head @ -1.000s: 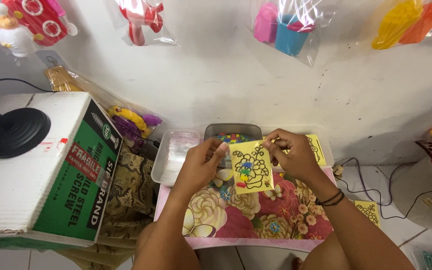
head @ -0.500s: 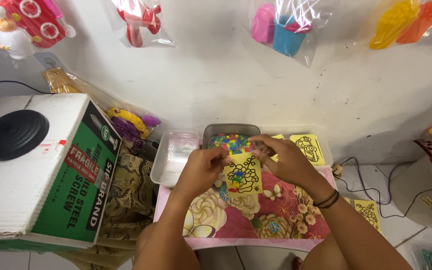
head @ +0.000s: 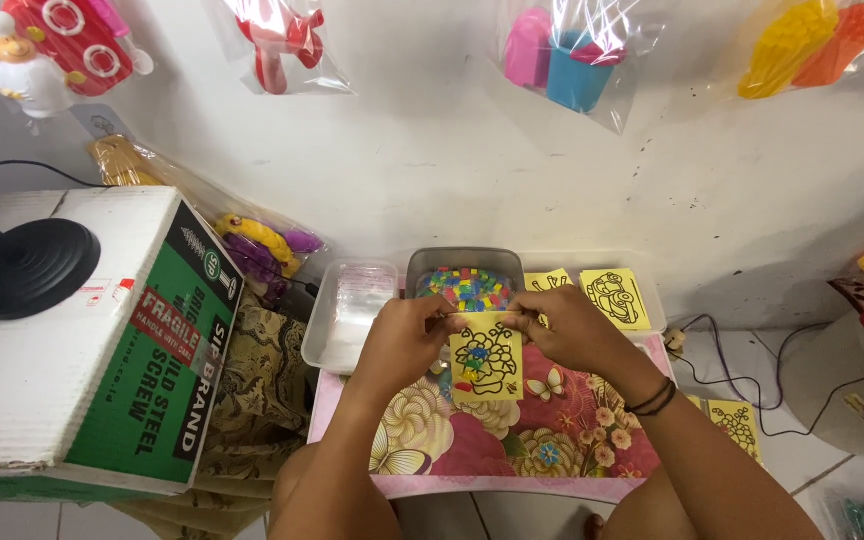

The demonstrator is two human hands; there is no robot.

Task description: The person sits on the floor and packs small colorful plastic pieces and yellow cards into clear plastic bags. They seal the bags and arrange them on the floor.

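Observation:
My left hand [head: 407, 335] and my right hand [head: 567, 325] both pinch the top edge of a small yellow card [head: 487, 360] with a black line drawing, partly coloured. The card hangs upright over a flowered pink tabletop [head: 552, 445]. Just behind it stands a grey tub [head: 432, 265] filled with small coloured pieces [head: 467, 287]. My right wrist wears dark bands.
A clear tray [head: 352, 310] sits left of the tub. More yellow cards [head: 615, 297] lie in a tray on the right, and one yellow card lies on the floor [head: 737, 425]. A big cardboard box [head: 82, 350] with a black round stand [head: 32, 265] fills the left. Bagged toys hang on the wall.
The card has come down and slightly forward from in front of the tub, and both hands have shifted onto its top edge.

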